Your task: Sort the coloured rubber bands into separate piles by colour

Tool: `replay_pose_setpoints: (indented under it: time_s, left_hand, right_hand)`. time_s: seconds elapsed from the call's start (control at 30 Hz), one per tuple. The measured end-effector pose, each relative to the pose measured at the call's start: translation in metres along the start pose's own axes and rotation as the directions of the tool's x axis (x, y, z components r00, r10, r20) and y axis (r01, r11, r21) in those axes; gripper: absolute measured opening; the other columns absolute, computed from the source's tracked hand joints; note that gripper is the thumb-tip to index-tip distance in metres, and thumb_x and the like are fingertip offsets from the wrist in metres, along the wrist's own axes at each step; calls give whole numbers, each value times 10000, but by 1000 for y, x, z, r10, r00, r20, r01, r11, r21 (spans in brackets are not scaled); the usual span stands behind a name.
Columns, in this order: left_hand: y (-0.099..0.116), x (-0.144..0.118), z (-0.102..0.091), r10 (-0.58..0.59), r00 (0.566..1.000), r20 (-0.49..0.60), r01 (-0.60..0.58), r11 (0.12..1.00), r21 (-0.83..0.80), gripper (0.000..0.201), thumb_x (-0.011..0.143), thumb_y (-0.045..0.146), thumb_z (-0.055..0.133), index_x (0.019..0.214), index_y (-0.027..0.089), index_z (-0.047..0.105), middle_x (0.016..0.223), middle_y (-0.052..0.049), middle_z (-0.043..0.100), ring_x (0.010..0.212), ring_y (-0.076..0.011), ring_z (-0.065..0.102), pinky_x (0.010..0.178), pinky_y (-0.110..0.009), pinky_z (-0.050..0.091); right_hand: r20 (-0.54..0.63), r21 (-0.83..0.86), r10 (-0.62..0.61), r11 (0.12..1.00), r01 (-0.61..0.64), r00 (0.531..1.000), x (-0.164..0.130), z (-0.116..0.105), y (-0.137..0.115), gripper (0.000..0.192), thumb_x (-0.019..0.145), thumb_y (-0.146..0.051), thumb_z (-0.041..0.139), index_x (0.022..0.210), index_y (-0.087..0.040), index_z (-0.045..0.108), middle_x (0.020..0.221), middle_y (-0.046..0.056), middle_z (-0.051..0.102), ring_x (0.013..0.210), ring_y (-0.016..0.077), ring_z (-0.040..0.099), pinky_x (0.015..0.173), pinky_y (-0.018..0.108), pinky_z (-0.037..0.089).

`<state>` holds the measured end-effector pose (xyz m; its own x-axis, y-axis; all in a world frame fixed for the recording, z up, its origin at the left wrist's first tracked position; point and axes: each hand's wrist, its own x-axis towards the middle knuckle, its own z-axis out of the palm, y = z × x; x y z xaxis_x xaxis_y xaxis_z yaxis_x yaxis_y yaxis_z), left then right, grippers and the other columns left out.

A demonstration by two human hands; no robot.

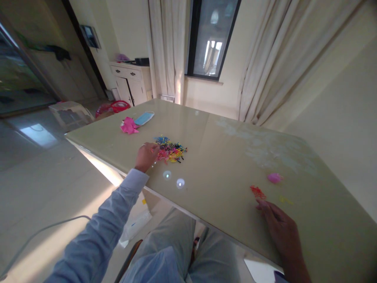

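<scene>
A loose pile of small multicoloured bands (173,151), in pink, yellow, black and blue, lies on the left half of the table. My left hand (147,155) reaches its left edge, fingers bent together at the bands; whatever is between the fingertips is hidden. On the right, a small heap of red bands (258,192) lies apart. My right hand (278,222) rests just in front of that heap, thumb and forefinger drawn together at its near edge. Any band in that pinch is too small to make out. A few yellow bands (286,200) lie right of the red heap.
A pink-purple bundle (275,178) sits beyond the yellow bands. At the table's (206,173) far left are a crumpled pink piece (129,125) and a blue face mask (144,118). The table's near edge runs above my lap. A white cabinet (131,84) stands behind.
</scene>
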<state>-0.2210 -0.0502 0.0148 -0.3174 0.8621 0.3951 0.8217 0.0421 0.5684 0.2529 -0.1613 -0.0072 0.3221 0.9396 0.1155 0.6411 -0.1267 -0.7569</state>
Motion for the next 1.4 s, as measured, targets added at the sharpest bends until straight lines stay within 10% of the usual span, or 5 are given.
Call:
replay_pose_setpoints:
  time_s: [0.57,0.87,0.97,1.17,1.4]
  left_hand:
    - [5,7,3,135,928,346,-203,964,169,299,823,395,593,891,192,802,794,-102,679,879,-247,622,751,-302,489]
    - [13,3,-1,93,977,190,-53,976,-209,260,753,351,651,835,147,789,824,-92,718,727,-187,610,663,-283,452]
    - [25,-6,-8,-45,978,204,141,864,-483,311,716,398,709,854,125,768,703,-51,688,575,-129,537,542,-250,390]
    - [71,-36,-14,-75,883,463,458,344,-819,426,614,383,859,938,150,710,735,-1,686,470,-45,477,451,-188,344]
    - [131,-81,8,80,799,596,576,180,-797,365,686,348,839,925,146,652,910,-59,742,491,-47,556,433,-164,400]
  right_hand:
    - [13,-11,17,1000,-17,1000,-1,-2,-1,584,732,-660,548,927,-156,769,907,87,767,939,332,696,853,398,540]
    - [8,14,43,999,-43,999,0,-1,1,623,702,-680,547,931,-145,768,869,88,767,913,332,705,860,417,542]
    - [9,29,25,999,-26,1000,0,0,0,593,705,-671,563,908,-153,768,863,86,766,887,327,708,847,415,545]
    - [8,36,-21,999,21,1000,-1,2,1,540,734,-642,570,881,-161,769,833,85,758,816,298,704,817,400,543]
    - [-26,69,-96,993,98,995,-2,5,2,486,798,-603,568,873,-165,765,771,79,742,733,250,678,743,354,521]
